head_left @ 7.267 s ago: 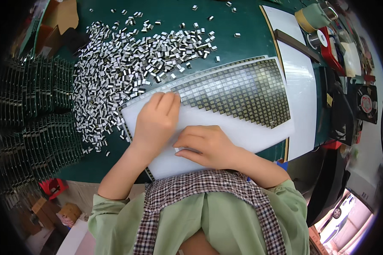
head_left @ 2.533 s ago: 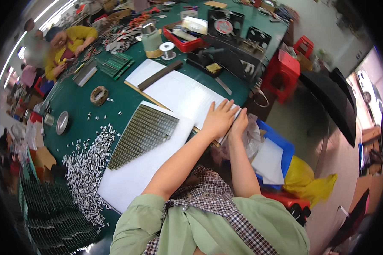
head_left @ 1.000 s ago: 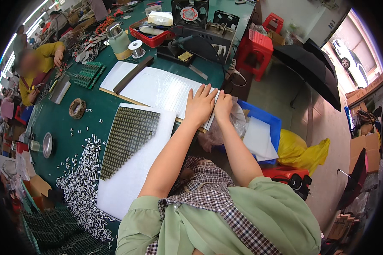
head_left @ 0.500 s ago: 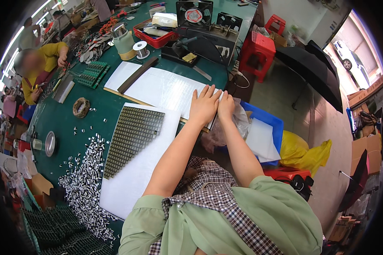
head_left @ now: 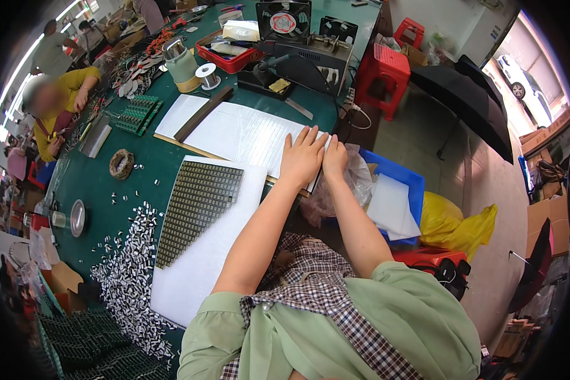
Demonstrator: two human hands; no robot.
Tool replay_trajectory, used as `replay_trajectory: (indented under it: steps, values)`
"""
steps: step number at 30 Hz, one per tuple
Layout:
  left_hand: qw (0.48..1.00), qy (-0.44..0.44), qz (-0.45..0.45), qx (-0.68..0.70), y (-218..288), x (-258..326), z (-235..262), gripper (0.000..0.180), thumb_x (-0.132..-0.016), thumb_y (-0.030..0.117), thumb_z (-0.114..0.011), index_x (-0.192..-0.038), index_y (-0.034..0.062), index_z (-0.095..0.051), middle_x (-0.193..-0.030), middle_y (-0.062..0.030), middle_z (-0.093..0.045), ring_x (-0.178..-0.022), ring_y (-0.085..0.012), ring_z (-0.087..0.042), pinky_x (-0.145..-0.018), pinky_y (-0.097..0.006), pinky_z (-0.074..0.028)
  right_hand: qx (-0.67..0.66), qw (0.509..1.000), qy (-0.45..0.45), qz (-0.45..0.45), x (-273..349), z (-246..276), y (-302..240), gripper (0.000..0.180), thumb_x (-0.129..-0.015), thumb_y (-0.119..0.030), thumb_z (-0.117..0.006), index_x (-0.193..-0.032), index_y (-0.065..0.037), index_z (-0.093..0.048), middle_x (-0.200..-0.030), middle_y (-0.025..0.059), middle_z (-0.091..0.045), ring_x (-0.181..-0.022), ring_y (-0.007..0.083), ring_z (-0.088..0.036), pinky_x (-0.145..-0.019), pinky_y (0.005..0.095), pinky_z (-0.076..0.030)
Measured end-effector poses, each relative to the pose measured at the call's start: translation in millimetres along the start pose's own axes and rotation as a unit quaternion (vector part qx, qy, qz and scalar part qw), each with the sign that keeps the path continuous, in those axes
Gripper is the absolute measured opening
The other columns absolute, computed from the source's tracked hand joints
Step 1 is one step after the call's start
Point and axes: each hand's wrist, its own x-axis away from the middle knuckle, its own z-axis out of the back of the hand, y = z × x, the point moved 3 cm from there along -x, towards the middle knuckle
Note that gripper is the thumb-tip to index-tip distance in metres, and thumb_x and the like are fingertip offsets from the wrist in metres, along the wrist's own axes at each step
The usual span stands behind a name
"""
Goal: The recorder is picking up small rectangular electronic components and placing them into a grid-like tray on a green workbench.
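My left hand (head_left: 302,158) lies flat, fingers stretched, on the right end of a long white board (head_left: 234,132) with a brown edge. Close beside it, my right hand (head_left: 334,159) is closed over the board's right end, its fingers bent and close together; their undersides are hidden. A dark brown strip (head_left: 202,114) rests across the board's left part. Nearer to me, a white foam sheet (head_left: 199,278) carries a stepped block of small dark square pieces (head_left: 196,202) in tight rows.
Left of the foam sheet lies a heap of small silvery parts (head_left: 130,272). Stacked green circuit boards (head_left: 88,348) stand lower left. A solder wire spool (head_left: 207,76), a red tray (head_left: 225,54) and a fan (head_left: 284,24) stand farther back. A blue bin (head_left: 413,190) is at right. A co-worker (head_left: 60,104) sits left.
My hands stay at the board's right end with hardly any movement. The view has shifted slightly. The co-worker's raised hand has come down a little.
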Motion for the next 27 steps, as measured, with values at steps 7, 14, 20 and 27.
replay_trajectory:
  steps: [7, 14, 20, 27]
  values:
    - [1.0, -0.004, -0.002, -0.003, 0, 1, 1, 0.038, -0.091, 0.027, -0.043, -0.128, 0.0202, -0.049, -0.137, -0.0056, -0.043, -0.13, -0.0224, -0.035, -0.104, -0.052, -0.025, -0.03, 1.0, 0.003, 0.004, -2, -5, 11, 0.049, -0.095, -0.035, -0.04, -0.083, 0.007, -0.062, -0.08, 0.0223, -0.064, -0.076, 0.0318, -0.062, -0.069, 0.0406, -0.044]
    - [1.0, -0.009, -0.002, -0.004, 3, 0, 2, 0.038, -0.092, 0.027, -0.042, -0.128, 0.0198, -0.049, -0.138, -0.0058, -0.043, -0.13, -0.0225, -0.035, -0.104, -0.052, -0.025, -0.217, 0.974, -0.05, -0.044, -6, -8, 27, 0.046, -0.096, -0.034, -0.041, -0.083, 0.004, -0.063, -0.076, 0.0105, -0.064, -0.07, 0.0178, -0.057, -0.067, 0.0308, -0.044]
    - [1.0, -0.026, 0.001, 0.002, 8, -6, -3, 0.038, -0.093, 0.027, -0.039, -0.13, 0.021, -0.047, -0.14, -0.0042, -0.04, -0.132, -0.022, -0.031, -0.106, -0.052, -0.022, -0.455, 0.862, -0.129, -0.183, -17, 9, 38, 0.038, -0.095, -0.04, -0.044, -0.09, -0.003, -0.054, -0.065, 0.0038, -0.053, -0.055, 0.0155, -0.052, -0.05, 0.0273, -0.04]
    - [0.96, 0.031, 0.122, 0.25, -23, 13, 18, 0.038, -0.081, 0.013, -0.052, -0.118, 0.0071, -0.054, -0.131, -0.023, -0.044, -0.115, -0.0357, -0.048, -0.097, -0.042, -0.038, -0.574, 0.766, -0.183, -0.225, -11, 31, -59, 0.036, -0.094, -0.04, -0.046, -0.093, -0.004, -0.044, -0.061, 0.0016, -0.039, -0.049, 0.01, -0.038, -0.039, 0.0202, -0.029]
